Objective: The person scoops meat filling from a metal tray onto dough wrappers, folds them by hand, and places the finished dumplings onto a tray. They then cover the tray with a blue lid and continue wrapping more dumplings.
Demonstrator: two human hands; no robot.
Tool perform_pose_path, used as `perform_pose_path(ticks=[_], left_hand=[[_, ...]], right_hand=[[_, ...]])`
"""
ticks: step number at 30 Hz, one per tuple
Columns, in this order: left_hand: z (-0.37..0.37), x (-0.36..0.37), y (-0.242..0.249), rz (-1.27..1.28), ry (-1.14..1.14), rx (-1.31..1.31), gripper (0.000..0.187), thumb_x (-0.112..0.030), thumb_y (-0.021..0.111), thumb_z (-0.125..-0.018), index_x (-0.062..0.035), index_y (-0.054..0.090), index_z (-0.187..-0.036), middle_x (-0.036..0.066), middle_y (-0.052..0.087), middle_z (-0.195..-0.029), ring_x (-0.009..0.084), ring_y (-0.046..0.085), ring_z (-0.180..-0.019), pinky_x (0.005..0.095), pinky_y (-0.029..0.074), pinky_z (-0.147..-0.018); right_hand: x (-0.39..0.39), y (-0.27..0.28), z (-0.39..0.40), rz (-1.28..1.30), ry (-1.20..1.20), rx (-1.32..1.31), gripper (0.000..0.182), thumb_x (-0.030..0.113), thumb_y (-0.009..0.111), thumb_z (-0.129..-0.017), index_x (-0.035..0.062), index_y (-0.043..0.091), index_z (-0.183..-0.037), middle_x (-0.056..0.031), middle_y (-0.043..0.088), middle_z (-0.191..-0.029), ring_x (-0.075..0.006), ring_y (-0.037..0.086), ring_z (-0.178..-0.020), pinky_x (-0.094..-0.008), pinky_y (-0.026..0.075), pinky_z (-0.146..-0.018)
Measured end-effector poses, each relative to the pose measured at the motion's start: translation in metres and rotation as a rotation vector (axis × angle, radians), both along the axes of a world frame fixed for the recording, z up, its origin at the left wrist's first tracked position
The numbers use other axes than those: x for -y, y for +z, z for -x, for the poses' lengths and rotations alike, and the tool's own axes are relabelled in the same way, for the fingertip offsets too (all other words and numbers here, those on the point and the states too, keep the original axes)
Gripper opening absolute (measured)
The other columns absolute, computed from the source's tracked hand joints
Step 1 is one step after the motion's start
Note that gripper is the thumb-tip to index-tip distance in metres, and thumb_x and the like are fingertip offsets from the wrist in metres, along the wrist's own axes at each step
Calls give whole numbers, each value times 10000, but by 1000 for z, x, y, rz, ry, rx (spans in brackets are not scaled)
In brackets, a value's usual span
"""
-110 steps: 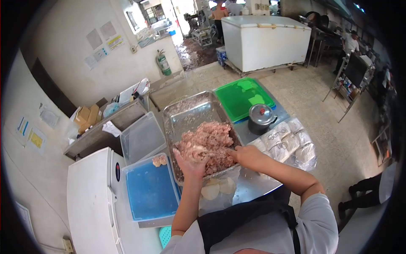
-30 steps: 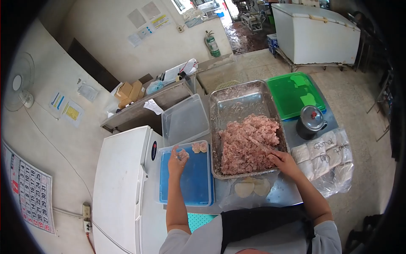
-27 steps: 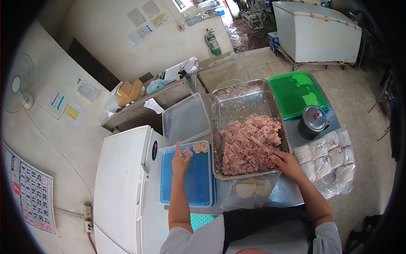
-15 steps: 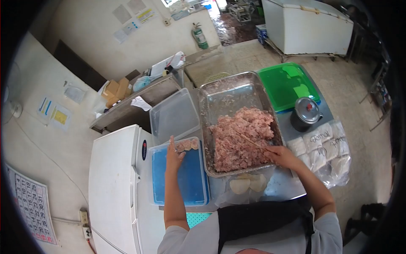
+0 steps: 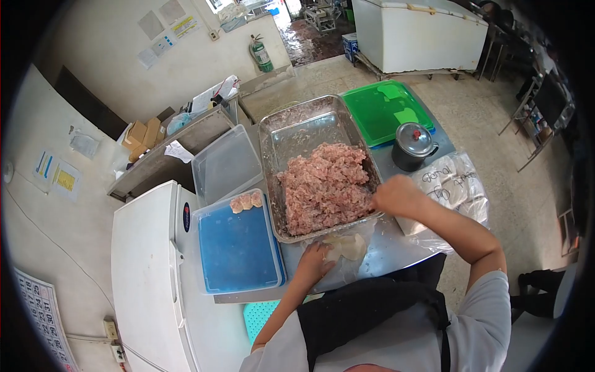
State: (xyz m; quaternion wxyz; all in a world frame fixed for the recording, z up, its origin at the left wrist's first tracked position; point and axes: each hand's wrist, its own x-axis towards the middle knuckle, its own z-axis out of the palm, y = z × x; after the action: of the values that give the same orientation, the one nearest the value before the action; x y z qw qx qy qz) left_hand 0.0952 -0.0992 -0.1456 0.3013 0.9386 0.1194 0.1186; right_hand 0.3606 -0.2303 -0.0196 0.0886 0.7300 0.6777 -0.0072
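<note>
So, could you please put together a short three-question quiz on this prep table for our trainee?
1. True or false: the left hand rests on the round wrappers in front of the metal tray.
2. How many filled pieces lie in the blue container?
3. Which stands beside the green lid: A) a lidded black pot, B) a kettle, C) a jug?

Key: 1 true; 2 three; 3 A.
</note>
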Motion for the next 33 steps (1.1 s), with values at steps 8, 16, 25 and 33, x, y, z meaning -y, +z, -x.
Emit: perform_pose_path(ticks=[8, 16, 25, 33], left_hand=[[16, 0, -20, 215, 94, 117, 126, -114, 670, -802, -25, 664, -890, 136, 643, -878, 321, 610, -868, 396, 492, -782], [25, -18, 5, 1292, 525, 364, 146, -166, 593, -937, -24, 613, -962, 50, 645, -933, 153, 599, -853, 286, 485, -777], [16, -20, 41, 1369, 521, 757, 320, -226, 496, -982, -12, 532, -1216, 121, 605, -1149, 258, 618, -1040, 414, 527, -885], [-42, -33, 36, 1683, 520, 815, 358, -215, 470, -982, -8, 488, -1274, 149, 575, -1244, 298, 573, -1136, 433, 478, -963]], right_hand=[[-34, -63, 31, -101, -56, -210, 377, 378, 540, -906, 77, 689, -736, -124, 677, -719, -304, 673, -703, -441, 522, -617], [-11, -53, -11, -122, -120, -496, 339, 406, 525, -906, 137, 701, -797, -122, 684, -770, -314, 669, -740, -470, 522, -648], [-20, -61, 21, -44, -64, -252, 354, 392, 527, -906, 108, 684, -763, -128, 679, -760, -312, 665, -714, -458, 521, -627], [-1, -31, 8, -210, -380, -1016, 296, 325, 577, -950, 51, 686, -914, -111, 585, -641, -154, 558, -598, -313, 477, -618]])
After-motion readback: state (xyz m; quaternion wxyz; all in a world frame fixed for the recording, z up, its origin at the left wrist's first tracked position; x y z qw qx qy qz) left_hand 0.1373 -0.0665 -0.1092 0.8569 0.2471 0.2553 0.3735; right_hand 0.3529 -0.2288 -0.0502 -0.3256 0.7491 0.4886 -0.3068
